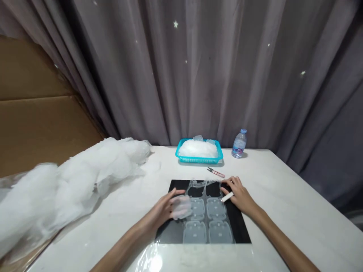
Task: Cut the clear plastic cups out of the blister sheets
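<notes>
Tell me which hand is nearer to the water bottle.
Right. The right hand is on the near side of the water bottle, by the far right corner of the black mat; the left hand is farther off, over the mat's left side.

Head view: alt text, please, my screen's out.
The left hand holds a loose clear piece and the right hand a white tool, over a clear sheet on a black mat. Behind are snips, a blue basket of white fluff and a bottle; a white heap lies at picture left.
</notes>
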The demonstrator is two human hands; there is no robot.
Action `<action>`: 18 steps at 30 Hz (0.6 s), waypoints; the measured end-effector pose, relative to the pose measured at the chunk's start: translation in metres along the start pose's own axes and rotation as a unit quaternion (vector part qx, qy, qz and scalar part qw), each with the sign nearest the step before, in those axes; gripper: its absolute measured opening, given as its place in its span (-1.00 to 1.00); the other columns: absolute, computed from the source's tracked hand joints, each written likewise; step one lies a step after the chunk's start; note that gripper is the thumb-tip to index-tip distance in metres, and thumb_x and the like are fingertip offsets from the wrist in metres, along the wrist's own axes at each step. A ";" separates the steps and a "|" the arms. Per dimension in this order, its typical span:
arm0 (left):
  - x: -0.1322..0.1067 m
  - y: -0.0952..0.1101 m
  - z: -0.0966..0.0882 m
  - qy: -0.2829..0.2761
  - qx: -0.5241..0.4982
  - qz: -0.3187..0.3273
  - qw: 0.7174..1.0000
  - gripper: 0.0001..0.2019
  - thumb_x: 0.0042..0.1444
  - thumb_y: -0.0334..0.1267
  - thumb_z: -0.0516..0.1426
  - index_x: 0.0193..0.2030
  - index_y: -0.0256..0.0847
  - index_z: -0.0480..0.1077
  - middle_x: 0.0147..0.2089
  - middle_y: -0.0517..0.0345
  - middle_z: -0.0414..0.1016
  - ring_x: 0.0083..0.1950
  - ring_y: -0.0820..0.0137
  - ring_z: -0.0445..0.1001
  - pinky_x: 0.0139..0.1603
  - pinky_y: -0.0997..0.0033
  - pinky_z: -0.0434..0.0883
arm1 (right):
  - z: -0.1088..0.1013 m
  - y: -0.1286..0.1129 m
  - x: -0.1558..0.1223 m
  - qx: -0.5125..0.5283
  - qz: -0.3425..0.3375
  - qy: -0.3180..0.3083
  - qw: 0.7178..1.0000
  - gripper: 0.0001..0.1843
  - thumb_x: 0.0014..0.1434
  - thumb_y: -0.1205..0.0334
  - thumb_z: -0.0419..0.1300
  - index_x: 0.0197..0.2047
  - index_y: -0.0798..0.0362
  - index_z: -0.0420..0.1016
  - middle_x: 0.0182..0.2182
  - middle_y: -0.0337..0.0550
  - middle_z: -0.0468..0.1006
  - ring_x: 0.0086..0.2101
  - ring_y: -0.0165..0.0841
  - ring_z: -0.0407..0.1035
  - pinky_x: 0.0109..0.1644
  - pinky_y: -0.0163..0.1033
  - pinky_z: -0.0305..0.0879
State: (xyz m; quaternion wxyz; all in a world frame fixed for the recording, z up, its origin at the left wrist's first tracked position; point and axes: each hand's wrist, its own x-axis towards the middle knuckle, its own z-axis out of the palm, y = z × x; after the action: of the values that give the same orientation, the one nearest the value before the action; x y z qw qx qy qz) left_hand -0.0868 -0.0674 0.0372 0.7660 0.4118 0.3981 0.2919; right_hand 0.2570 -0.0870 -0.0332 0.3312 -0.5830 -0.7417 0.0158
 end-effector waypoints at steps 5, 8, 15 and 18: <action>-0.084 -0.014 -0.014 0.175 0.122 0.052 0.976 -0.35 0.19 0.24 0.24 0.34 0.00 0.38 0.24 -0.01 0.58 0.34 -0.05 0.47 0.37 0.04 0.35 | -0.002 0.005 -0.002 -0.029 0.033 -0.005 0.999 -0.79 0.44 0.12 0.14 0.06 -0.05 0.50 -0.10 -0.03 0.52 -0.04 -0.12 0.42 0.00 0.01 0.54; -0.084 -0.018 -0.013 0.218 0.233 0.111 0.941 -0.23 0.07 0.24 0.33 0.35 -0.06 0.37 0.09 -0.01 0.64 0.19 -0.08 0.54 0.17 0.11 0.47 | -0.002 0.009 -0.002 -0.043 0.033 -0.008 0.999 -0.77 0.45 0.11 0.13 0.07 -0.04 0.49 -0.09 -0.02 0.52 -0.03 -0.13 0.42 0.01 -0.02 0.53; 0.019 -0.004 0.017 0.070 0.199 0.155 0.965 -0.22 -0.01 0.10 0.44 0.28 -0.20 0.36 -0.35 0.22 0.59 -0.30 0.26 0.57 -0.22 0.36 0.47 | -0.001 0.013 -0.009 -0.055 0.018 -0.027 0.998 -0.72 0.48 0.10 0.06 0.11 0.00 0.47 -0.06 0.02 0.52 0.01 -0.09 0.42 0.05 -0.02 0.50; 0.055 -0.004 0.025 0.044 0.174 0.151 0.972 -0.32 -0.09 0.13 0.46 0.05 -0.27 0.45 -0.16 0.02 0.67 -0.16 0.19 0.64 -0.14 0.30 0.53 | -0.007 0.008 -0.026 -0.057 0.027 -0.034 0.997 -0.66 0.49 0.10 0.00 0.17 0.02 0.45 -0.08 0.05 0.55 -0.01 -0.06 0.45 0.04 0.00 0.48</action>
State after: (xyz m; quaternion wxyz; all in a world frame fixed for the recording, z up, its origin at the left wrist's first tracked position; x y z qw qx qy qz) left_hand -0.0367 -0.0363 0.0220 0.6112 0.5808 0.4092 0.3488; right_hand 0.2697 -0.1097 -0.0437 0.2710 -0.6200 -0.7363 0.0021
